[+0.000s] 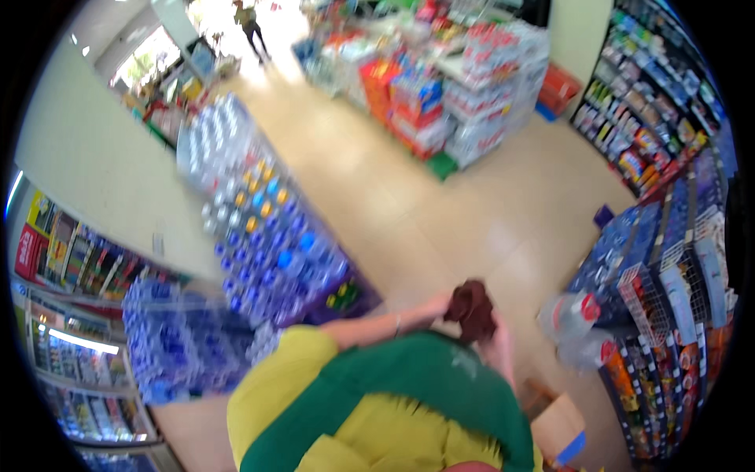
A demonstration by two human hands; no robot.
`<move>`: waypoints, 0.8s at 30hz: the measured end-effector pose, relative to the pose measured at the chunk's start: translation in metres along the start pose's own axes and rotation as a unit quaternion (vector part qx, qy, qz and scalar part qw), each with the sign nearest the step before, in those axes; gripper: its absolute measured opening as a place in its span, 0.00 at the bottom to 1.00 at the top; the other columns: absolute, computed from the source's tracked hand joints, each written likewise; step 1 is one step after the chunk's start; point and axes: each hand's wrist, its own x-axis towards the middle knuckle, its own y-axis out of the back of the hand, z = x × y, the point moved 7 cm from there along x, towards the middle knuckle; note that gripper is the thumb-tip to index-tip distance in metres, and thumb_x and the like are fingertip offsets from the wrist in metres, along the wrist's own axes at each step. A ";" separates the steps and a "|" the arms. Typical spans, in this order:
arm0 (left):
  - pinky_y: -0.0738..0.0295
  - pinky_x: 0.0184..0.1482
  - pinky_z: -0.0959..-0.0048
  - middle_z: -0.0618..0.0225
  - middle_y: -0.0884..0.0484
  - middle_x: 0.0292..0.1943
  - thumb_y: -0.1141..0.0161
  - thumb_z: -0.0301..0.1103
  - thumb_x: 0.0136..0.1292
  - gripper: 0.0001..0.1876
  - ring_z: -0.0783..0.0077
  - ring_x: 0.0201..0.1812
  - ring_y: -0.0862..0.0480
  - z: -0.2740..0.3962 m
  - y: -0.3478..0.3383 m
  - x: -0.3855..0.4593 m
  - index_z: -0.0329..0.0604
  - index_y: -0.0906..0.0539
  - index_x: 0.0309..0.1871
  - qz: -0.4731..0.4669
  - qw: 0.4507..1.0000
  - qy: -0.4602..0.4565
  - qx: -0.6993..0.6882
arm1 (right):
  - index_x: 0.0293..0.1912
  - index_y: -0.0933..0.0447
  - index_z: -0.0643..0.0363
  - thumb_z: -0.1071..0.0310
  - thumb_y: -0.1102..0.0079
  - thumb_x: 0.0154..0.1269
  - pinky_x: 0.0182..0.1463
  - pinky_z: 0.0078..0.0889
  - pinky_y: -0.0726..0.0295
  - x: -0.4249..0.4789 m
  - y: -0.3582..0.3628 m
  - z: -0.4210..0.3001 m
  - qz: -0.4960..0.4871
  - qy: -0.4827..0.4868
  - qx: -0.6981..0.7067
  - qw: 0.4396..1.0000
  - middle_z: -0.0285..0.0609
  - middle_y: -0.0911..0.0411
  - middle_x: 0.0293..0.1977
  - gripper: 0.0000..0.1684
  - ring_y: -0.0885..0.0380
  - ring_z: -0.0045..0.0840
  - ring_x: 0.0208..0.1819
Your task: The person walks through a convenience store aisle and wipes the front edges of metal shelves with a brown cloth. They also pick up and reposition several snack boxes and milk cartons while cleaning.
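Both my hands meet in front of my green and yellow top, at the lower middle of the head view. A crumpled dark maroon cloth [472, 310] is bunched between them. My left hand [439, 305], at the end of the forearm on the picture's left, touches the cloth's left edge, its fingers mostly hidden by the fabric. On the other side, my right hand [500, 345] is at the cloth's lower right edge, blurred. Which hand grips the cloth cannot be made out surely.
Bottled drinks [283, 253] and wrapped bottle packs [171, 342] stand left. Stacked packs [483, 88] stand ahead across the tiled floor [413, 200]. Snack shelves [655, 377] and large plastic jars [572, 318] are right. A cardboard box [557, 425] lies lower right. A person [250, 29] stands far off.
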 end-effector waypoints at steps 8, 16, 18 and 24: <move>0.28 0.44 0.76 0.66 0.19 0.41 0.58 0.45 0.70 0.19 0.76 0.41 0.22 0.060 -0.056 0.028 0.44 0.21 0.47 0.108 0.992 0.016 0.066 | 0.63 0.40 0.63 0.64 0.56 0.69 0.62 0.33 0.35 0.000 0.037 -0.077 0.022 0.155 -0.294 0.943 0.44 0.33 0.58 0.26 0.33 0.28 0.58; 0.40 0.23 0.78 0.71 0.27 0.27 0.61 0.59 0.68 0.29 0.80 0.23 0.34 0.088 -0.121 0.046 0.40 0.26 0.49 0.042 0.997 0.028 0.060 | 0.66 0.47 0.61 0.62 0.44 0.64 0.63 0.32 0.36 0.008 0.066 -0.082 -0.178 0.120 -0.092 0.972 0.44 0.34 0.57 0.35 0.35 0.29 0.60; 0.35 0.25 0.79 0.69 0.26 0.29 0.56 0.61 0.65 0.32 0.78 0.25 0.31 0.092 -0.136 0.060 0.40 0.32 0.57 -0.019 0.994 0.029 0.103 | 0.65 0.45 0.61 0.64 0.44 0.64 0.60 0.32 0.32 0.004 0.072 -0.097 -0.126 0.123 -0.111 0.978 0.44 0.33 0.56 0.34 0.33 0.29 0.58; 0.30 0.25 0.77 0.64 0.21 0.29 0.58 0.63 0.65 0.33 0.76 0.24 0.26 0.076 -0.126 0.118 0.38 0.21 0.47 0.029 0.971 0.049 0.234 | 0.56 0.31 0.66 0.65 0.41 0.61 0.57 0.31 0.29 -0.011 0.081 -0.137 0.044 0.091 -0.130 0.986 0.44 0.25 0.49 0.25 0.26 0.28 0.50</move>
